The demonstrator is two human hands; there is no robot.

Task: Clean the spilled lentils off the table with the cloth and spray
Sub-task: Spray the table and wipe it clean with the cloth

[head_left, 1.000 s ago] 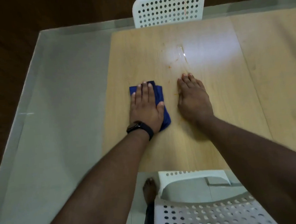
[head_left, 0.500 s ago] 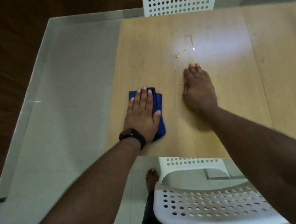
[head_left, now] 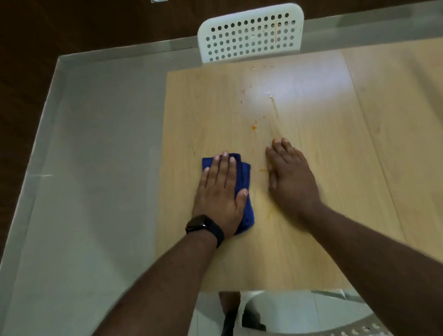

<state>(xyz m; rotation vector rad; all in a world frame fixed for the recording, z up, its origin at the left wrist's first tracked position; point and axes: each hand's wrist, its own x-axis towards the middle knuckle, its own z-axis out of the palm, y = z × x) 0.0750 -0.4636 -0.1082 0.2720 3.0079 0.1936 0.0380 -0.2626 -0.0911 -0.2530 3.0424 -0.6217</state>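
Note:
A folded blue cloth [head_left: 244, 182] lies on the light wooden table [head_left: 325, 185], near its left edge. My left hand [head_left: 221, 192] presses flat on the cloth with straight fingers; a black watch sits on that wrist. My right hand [head_left: 290, 174] rests flat on the bare wood just right of the cloth. Small orange lentil bits [head_left: 254, 127] and smears [head_left: 263, 169] lie between and beyond the hands, with wet droplets [head_left: 271, 96] farther back. No spray bottle is in view.
A white perforated chair [head_left: 252, 36] stands at the table's far side and another [head_left: 312, 335] at the near edge below me. Grey tiled floor [head_left: 94, 180] lies to the left, bordered by dark wood.
The view shifted, so the table sits lower in the frame. My left hand slid the cloth slightly left and toward me, then held; my right hand stays flat beside it.

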